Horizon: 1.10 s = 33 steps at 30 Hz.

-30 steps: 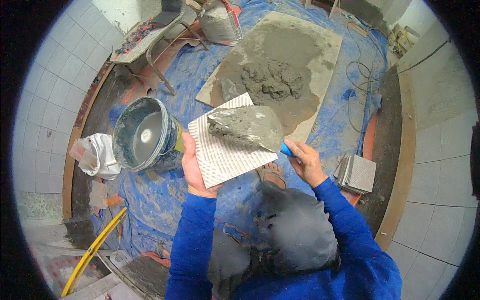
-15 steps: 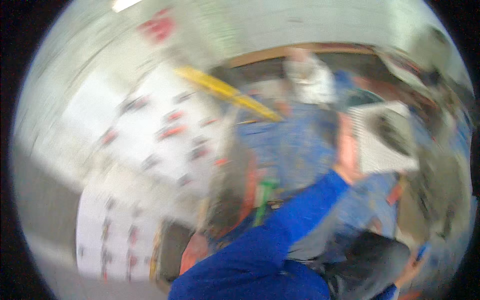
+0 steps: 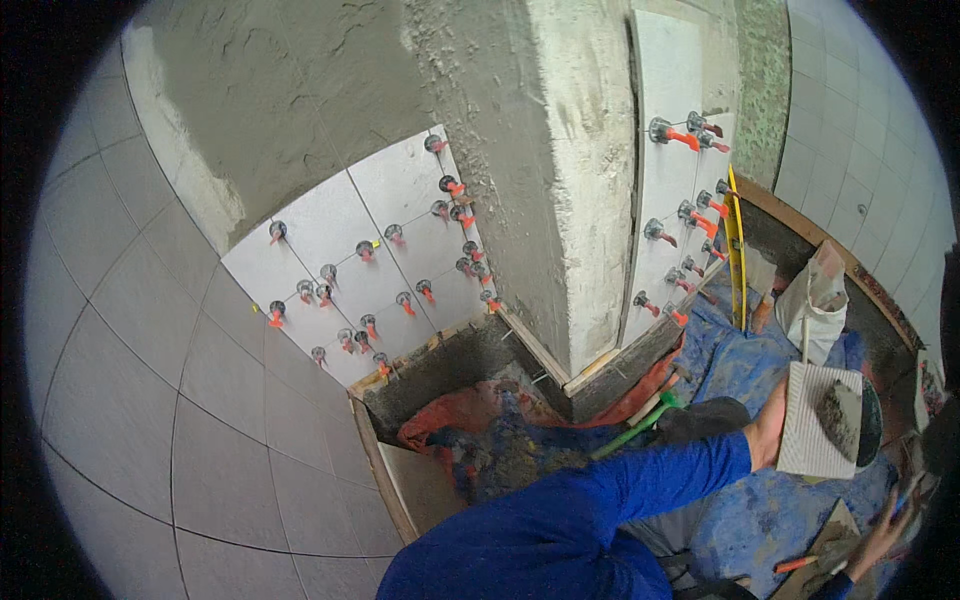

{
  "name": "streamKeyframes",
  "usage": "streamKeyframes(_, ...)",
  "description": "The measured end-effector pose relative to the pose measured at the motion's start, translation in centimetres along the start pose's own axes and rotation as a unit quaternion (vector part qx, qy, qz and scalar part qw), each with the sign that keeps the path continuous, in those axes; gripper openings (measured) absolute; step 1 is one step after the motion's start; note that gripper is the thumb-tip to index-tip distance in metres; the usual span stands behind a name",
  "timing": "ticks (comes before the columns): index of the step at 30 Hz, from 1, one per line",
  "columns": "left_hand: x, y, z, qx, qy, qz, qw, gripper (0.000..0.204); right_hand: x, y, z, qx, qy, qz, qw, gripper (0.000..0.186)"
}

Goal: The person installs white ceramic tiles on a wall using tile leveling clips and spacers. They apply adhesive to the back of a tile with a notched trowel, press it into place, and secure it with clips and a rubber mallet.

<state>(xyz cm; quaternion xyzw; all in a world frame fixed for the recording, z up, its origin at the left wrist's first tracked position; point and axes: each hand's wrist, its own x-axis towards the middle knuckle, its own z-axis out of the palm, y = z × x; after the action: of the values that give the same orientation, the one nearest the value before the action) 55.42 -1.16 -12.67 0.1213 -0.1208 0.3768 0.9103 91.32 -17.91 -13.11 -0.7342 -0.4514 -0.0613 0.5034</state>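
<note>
My left hand (image 3: pixel 766 432) grips the left edge of a white tile (image 3: pixel 806 408). The tile's ridged back faces up, with a dab of grey mortar (image 3: pixel 841 416) on its right part. Low at the right, my right hand (image 3: pixel 880 537) is closed around something with a blue handle (image 3: pixel 908 490); its far end is blurred against grey clutter, so its kind is unclear. A dark round bucket (image 3: pixel 871 425) shows partly behind the held tile. Beneath both hands spreads a stained blue sheet (image 3: pixel 745 525).
White wall tiles (image 3: pixel 660 180) with orange levelling clips flank a bare mortared corner (image 3: pixel 568 200). A yellow spirit level (image 3: pixel 737 250) leans by the right-hand tiles. Nearby are a white sack (image 3: pixel 815 308), a green-handled tool (image 3: pixel 640 423), an orange-handled tool (image 3: pixel 795 565) and a timber strip (image 3: pixel 800 222).
The view has swung left and steadied from a blur, showing more of the left wall. The tile stays in my left hand, and the blue handle stays in my right.
</note>
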Motion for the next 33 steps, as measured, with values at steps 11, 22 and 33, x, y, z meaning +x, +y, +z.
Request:
streamKeyframes(11, 7.9, -0.5, -1.7, 0.02, -0.114, -0.11, 0.987, 0.084, -12.9, -18.3, -4.0, 0.118, -0.008, 0.127, 0.985, 0.036)
streamKeyframes(22, 10.7, -11.8, -5.9, -0.009, 0.049, -0.129, 0.99, 0.086, -8.5, -19.1, -6.5, 0.033, -0.216, 0.341, 0.914, 0.043)
streamKeyframes(33, 12.8, -11.6, -6.7, 0.013, 0.121, -0.104, 0.987, 0.073, -4.1, -15.8, -6.2, -0.202, -0.352, 0.077, 0.91, 0.036)
